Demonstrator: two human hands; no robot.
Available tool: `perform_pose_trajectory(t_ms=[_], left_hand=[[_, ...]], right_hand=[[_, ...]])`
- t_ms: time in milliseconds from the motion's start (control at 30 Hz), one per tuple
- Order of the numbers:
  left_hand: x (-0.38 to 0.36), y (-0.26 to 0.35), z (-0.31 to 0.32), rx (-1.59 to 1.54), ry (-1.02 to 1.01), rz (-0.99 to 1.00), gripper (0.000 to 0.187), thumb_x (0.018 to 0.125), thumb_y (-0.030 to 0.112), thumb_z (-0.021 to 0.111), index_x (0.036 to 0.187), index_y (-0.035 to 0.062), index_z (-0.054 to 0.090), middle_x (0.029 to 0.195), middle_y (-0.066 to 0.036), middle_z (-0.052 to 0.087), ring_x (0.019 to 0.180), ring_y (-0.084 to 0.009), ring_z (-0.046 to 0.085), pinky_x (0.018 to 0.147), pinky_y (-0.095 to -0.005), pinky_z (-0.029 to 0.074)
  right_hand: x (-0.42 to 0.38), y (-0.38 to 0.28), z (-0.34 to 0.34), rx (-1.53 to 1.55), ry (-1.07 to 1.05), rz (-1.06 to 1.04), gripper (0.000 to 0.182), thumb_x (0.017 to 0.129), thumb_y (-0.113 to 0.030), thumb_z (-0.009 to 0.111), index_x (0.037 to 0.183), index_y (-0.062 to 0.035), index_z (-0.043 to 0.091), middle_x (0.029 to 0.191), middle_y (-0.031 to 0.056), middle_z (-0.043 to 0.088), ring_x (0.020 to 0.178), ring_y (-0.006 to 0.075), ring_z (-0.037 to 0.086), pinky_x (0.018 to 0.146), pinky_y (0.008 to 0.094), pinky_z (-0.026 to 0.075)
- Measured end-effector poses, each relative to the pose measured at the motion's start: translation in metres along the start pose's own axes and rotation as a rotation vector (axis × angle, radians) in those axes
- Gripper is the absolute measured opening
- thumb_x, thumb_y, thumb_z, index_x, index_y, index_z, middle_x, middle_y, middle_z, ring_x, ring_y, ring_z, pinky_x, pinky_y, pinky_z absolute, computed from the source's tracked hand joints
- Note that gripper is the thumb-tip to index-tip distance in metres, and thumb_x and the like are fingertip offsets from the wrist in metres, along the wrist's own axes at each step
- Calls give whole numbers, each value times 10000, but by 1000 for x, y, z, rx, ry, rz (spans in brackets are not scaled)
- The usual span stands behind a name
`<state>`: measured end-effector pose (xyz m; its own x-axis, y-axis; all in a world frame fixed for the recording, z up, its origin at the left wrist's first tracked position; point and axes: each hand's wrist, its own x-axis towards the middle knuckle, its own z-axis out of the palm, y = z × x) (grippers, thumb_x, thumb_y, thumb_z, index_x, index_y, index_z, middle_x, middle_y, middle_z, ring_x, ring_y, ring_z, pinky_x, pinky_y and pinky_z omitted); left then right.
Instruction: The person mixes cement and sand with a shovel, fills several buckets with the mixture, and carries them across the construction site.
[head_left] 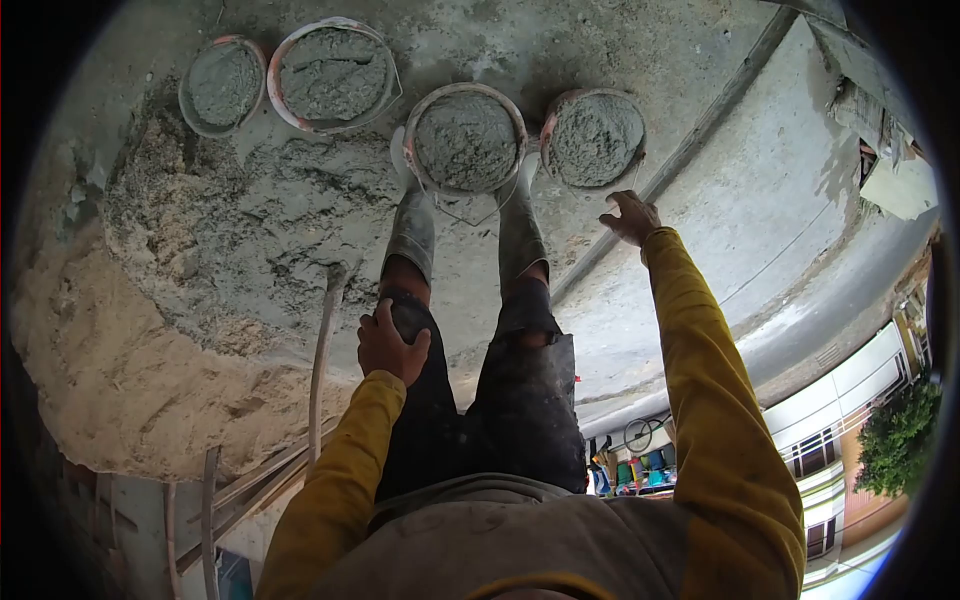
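My left hand rests on my left knee, its fingers spread over the dark trouser cloth. Out to the right, my right hand hangs just below the rightmost bucket, fingers bent and apart, close to its thin wire handle. I see nothing held in it. That bucket is full of wet grey mortar. Beside it, another mortar-filled bucket stands in front of my boots, its wire handle hanging down on the near side.
Two more filled buckets, a wide one and a smaller one, stand at the upper left. Wet mortar spreads over the floor beside a sand heap. A wooden tool handle slants up on my left. A raised concrete edge runs along the right.
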<state>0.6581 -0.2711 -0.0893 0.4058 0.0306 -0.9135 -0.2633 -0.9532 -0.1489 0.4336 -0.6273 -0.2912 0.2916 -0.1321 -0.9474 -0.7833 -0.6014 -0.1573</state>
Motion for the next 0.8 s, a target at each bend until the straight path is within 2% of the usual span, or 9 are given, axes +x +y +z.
perform_pose_trajectory(t_ms=[133, 267, 333, 367, 467, 567, 700, 767, 800], left_hand=[[4, -8, 5, -48, -6, -4, 740, 720, 386, 712, 1333, 122, 394, 1168, -224, 473, 1111, -403, 484, 910, -486, 446], [5, -8, 3, -72, 11, 11, 733, 710, 388, 718, 1322, 130, 407, 1162, -212, 475, 1104, -398, 488, 908, -489, 447], [7, -8, -1, -62, 7, -7, 725, 699, 390, 725, 1309, 140, 422, 1156, -204, 478, 1101, -396, 492, 906, -492, 447], [9, -6, -1, -78, 18, -1, 725, 699, 390, 725, 1309, 140, 422, 1156, -204, 478, 1101, -396, 492, 906, -492, 447], [12, -7, -7, -50, 46, -2, 713, 689, 392, 730, 1292, 151, 436, 1151, -198, 479, 1102, -391, 493, 902, -490, 449], [18, -11, -4, -36, -30, -32, 717, 689, 393, 720, 1297, 150, 429, 1175, -196, 472, 1104, -382, 496, 890, -476, 458], [18, -15, 4, -57, 6, -15, 700, 681, 390, 728, 1275, 154, 442, 1167, -194, 479, 1105, -380, 496, 890, -475, 454], [19, -16, -3, -87, 17, -15, 685, 672, 385, 740, 1251, 154, 456, 1163, -195, 482, 1110, -381, 493, 906, -482, 441], [18, -18, -4, -89, 31, -13, 685, 672, 385, 740, 1251, 154, 456, 1163, -195, 482, 1110, -381, 493, 906, -482, 441]], right_hand=[[17, -31, 37, -235, -42, -17, 611, 784, -481, 652, 1278, -142, 534, 1378, 111, 465, 1212, 283, 507, 1076, 560, 218], [6, -26, 10, -121, -102, 18, 493, 765, -503, 661, 1077, -127, 593, 1108, 113, 644, 1059, 281, 597, 1057, 553, 250], [-6, -16, -22, 10, 34, -82, 387, 761, -467, 668, 868, -101, 603, 855, 99, 683, 892, 307, 643, 957, 480, 391], [-8, -15, -39, -4, 49, -84, 387, 761, -467, 668, 868, -101, 603, 855, 99, 683, 892, 307, 643, 957, 480, 391], [2, -8, -63, 75, 165, 4, 352, 762, -400, 672, 676, -65, 603, 754, 139, 648, 768, 309, 646, 685, 409, 496], [18, -3, -43, 277, 183, -78, 345, 781, -373, 669, 660, -54, 620, 608, 138, 597, 573, 255, 568, 595, 411, 444], [15, 0, -14, 246, 197, -35, 378, 795, -367, 663, 633, -31, 602, 538, 127, 540, 508, 233, 481, 552, 403, 409], [16, -18, -38, 473, 298, -83, 398, 828, -234, 678, 562, -39, 455, 510, 20, 353, 527, 108, 331, 504, 350, 325], [27, -14, -41, 511, 205, -150, 361, 832, -186, 677, 576, -44, 465, 527, 2, 371, 540, 98, 334, 513, 329, 328]])
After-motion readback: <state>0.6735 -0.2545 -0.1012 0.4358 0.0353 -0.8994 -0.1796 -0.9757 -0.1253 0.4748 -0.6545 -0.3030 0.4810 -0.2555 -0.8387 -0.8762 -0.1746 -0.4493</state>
